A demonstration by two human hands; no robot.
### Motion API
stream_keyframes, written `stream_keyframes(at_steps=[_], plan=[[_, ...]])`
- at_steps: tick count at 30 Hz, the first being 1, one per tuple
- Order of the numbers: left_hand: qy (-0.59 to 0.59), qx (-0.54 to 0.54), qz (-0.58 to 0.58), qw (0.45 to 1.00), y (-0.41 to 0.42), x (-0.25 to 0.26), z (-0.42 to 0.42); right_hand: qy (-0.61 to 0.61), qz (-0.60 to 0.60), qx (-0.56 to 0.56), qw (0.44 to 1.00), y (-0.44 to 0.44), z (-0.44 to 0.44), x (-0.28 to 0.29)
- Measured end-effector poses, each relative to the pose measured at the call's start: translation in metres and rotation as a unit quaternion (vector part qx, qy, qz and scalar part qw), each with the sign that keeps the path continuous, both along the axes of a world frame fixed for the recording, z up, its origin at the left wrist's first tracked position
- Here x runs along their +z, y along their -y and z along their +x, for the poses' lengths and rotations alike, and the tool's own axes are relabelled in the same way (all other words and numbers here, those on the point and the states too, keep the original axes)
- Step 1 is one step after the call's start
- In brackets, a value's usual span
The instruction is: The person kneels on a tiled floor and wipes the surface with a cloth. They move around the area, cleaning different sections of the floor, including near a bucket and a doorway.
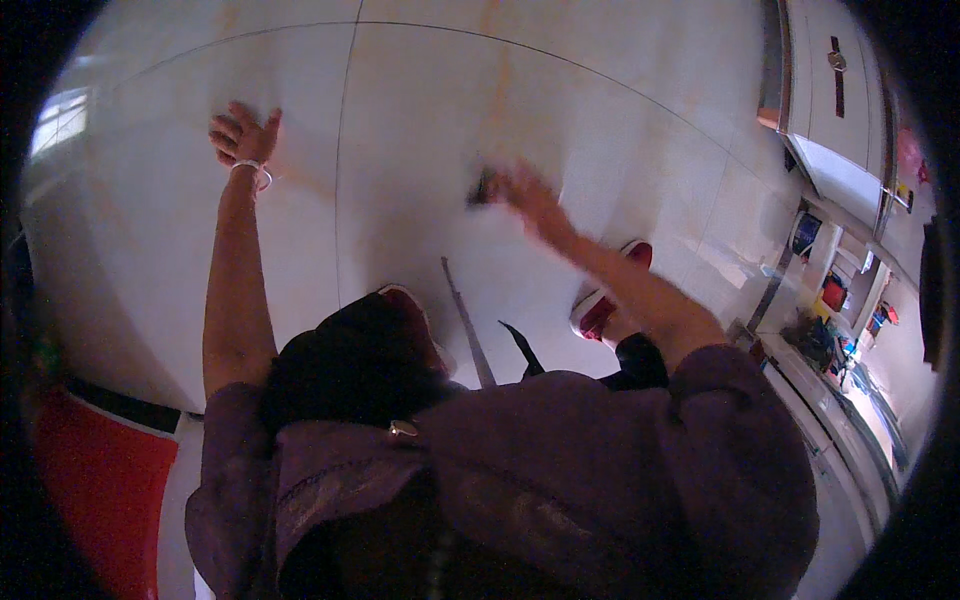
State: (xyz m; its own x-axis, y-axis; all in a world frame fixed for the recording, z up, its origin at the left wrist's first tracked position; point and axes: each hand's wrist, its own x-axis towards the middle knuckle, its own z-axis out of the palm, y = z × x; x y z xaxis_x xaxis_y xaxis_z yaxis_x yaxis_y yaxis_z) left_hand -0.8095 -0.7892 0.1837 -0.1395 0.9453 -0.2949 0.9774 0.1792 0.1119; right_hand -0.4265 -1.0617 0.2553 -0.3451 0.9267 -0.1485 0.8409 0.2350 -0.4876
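My left hand (246, 135) is spread over the pale tiled floor (420, 97) at the upper left, with nothing in it and a light bangle (247, 163) at the wrist. Blurred by motion, my right hand (529, 199) reaches out at the centre right. A small dark object (482, 189) shows at its fingertips; what it is cannot be told. Between my feet hang a grey cord or strap (466, 322) and a black strap end (523, 345). One red shoe (415, 319) of mine is at the centre, near the dark trousers.
To the right stand a white cabinet (832, 90) with a dark handle and a shelf unit (844, 255) holding mixed small items. Another red shoe (596, 313) shows below my right forearm. A red surface (105, 495) with a dark edge lies at the lower left.
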Motion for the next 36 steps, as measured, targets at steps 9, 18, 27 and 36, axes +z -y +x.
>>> stream_keyframes(at_steps=[9,18,27,36], plan=[[0.054,0.014,0.011,0.998,0.0,0.01,0.01,-0.042,-0.055,-0.043,0.997,-0.073,0.059,0.045],[-0.004,-0.017,-0.031,0.999,-0.013,-0.006,0.013,0.244,0.172,-0.212,0.931,-0.163,0.05,-0.02],[0.469,0.141,0.072,0.869,0.02,0.058,-0.032,-0.025,-0.187,0.196,0.962,-0.033,-0.131,0.053],[0.375,0.149,0.159,0.901,0.22,0.08,-0.087,-0.124,0.156,-0.224,0.954,-0.257,-0.083,0.011]])
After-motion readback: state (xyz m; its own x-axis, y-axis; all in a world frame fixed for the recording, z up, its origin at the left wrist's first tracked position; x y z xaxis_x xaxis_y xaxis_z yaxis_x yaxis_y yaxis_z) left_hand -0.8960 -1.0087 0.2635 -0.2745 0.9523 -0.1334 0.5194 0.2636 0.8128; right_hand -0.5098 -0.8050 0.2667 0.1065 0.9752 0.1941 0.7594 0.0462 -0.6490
